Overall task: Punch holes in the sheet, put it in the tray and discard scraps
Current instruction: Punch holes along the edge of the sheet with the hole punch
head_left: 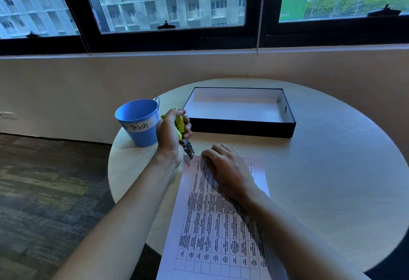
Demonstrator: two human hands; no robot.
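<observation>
Blue bucket (138,122) labelled "Trash"; left hand (171,135) grips punch (182,133)

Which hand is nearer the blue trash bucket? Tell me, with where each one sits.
Left. The left hand, holding the hole punch, is right beside the blue trash bucket. The right hand rests flat on the sheet, farther off.

We see a round, pale wood-grain table (332,180) by the window wall. On it, far side, sits a shallow rectangular black tray with a white inside (241,128), empty. Just left of the tray, near the table's left edge, stands a blue metal bucket labelled "Trash" (141,133). At our near side lies a white printed sheet with a text grid (219,231), its near end overhanging the table's edge.
</observation>
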